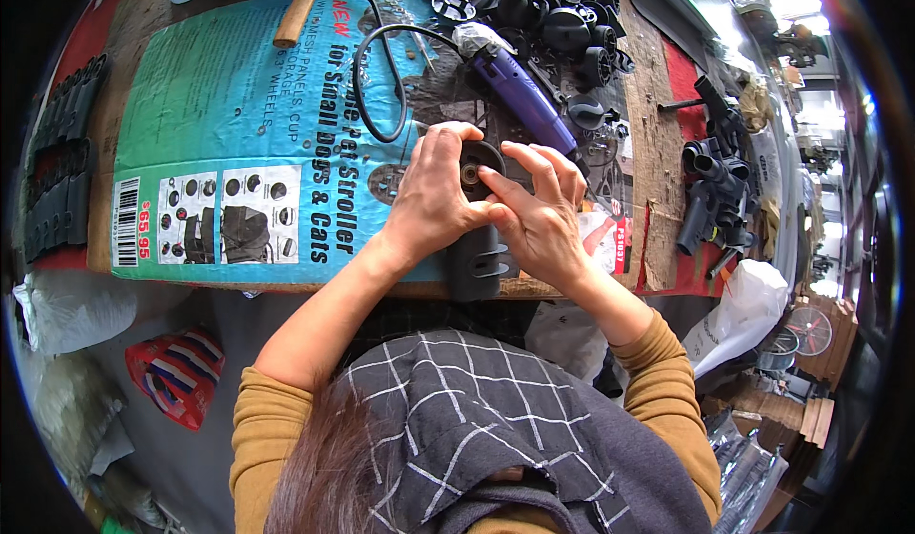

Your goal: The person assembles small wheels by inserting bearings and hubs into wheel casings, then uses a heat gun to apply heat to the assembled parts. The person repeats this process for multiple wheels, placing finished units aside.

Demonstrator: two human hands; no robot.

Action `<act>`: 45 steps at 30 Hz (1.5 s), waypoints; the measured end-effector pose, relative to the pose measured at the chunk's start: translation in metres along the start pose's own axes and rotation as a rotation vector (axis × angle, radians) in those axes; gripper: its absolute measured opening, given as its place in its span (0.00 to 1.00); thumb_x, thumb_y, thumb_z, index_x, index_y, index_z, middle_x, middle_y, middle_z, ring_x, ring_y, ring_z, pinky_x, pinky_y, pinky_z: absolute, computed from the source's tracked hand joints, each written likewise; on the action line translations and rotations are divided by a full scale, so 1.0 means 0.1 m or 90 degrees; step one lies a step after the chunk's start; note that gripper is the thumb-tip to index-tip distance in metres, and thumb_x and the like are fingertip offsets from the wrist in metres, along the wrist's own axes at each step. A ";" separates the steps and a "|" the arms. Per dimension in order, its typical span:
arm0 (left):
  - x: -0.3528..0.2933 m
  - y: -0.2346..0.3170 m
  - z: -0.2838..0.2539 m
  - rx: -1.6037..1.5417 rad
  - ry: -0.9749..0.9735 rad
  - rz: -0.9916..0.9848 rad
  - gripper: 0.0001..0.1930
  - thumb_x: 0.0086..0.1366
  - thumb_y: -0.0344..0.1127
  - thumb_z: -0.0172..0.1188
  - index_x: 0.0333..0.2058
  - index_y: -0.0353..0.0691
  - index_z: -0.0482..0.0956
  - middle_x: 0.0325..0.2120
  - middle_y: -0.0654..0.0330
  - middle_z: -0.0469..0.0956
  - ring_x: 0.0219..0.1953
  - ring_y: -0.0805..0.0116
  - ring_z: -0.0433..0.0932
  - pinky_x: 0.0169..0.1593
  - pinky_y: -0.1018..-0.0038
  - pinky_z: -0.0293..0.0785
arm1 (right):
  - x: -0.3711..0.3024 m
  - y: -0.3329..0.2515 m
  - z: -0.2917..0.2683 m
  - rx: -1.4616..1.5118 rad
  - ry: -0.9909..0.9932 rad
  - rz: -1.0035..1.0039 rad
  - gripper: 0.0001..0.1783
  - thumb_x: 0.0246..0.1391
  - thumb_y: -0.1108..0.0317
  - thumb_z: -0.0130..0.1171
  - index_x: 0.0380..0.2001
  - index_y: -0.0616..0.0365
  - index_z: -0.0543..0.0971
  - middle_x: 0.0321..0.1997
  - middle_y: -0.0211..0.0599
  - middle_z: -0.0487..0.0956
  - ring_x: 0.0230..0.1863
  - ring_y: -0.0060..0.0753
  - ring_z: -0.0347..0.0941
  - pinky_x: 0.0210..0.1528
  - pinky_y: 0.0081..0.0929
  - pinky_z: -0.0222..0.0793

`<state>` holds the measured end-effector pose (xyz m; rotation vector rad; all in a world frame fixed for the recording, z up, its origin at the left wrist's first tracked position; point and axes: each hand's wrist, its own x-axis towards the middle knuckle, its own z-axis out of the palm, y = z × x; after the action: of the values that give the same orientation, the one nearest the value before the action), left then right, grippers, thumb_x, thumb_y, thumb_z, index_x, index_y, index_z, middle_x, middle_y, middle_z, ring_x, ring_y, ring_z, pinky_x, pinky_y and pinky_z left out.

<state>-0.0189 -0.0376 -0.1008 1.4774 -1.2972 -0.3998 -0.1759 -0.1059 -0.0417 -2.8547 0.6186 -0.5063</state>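
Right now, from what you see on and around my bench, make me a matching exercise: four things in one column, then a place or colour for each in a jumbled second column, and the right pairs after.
Things
1. Black part
2. Power tool
3. Wooden handle
4. Bag

Places or colours
A. Light brown
B. Red, off the bench, to the left
C. Between the left hand and the right hand
D. Purple

Right pairs: 1-C, 2-D, 3-A, 4-B
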 end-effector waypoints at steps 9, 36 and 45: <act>0.01 0.00 0.02 -0.007 0.019 -0.004 0.35 0.44 0.39 0.72 0.50 0.38 0.67 0.46 0.51 0.69 0.49 0.48 0.69 0.54 0.59 0.67 | 0.04 -0.01 -0.02 0.080 -0.019 0.003 0.21 0.61 0.49 0.52 0.46 0.49 0.83 0.61 0.34 0.70 0.63 0.43 0.58 0.63 0.41 0.46; -0.01 0.00 0.07 -0.075 0.092 0.056 0.22 0.56 0.39 0.69 0.47 0.40 0.73 0.47 0.52 0.70 0.51 0.50 0.68 0.56 0.60 0.64 | -0.26 0.36 -0.09 0.203 0.097 0.305 0.06 0.53 0.66 0.63 0.30 0.56 0.83 0.31 0.35 0.75 0.37 0.34 0.71 0.41 0.33 0.66; 0.00 -0.04 0.07 -0.124 0.033 0.053 0.20 0.52 0.41 0.72 0.42 0.43 0.78 0.47 0.54 0.71 0.52 0.53 0.68 0.56 0.60 0.64 | 0.07 0.04 -0.08 0.353 0.039 0.348 0.05 0.56 0.72 0.60 0.32 0.63 0.80 0.33 0.33 0.72 0.37 0.27 0.70 0.40 0.23 0.67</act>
<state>-0.0225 -0.0422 -0.1068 1.2593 -1.2380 -0.4181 -0.1740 -0.1135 -0.0331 -2.0495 1.0323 -0.5587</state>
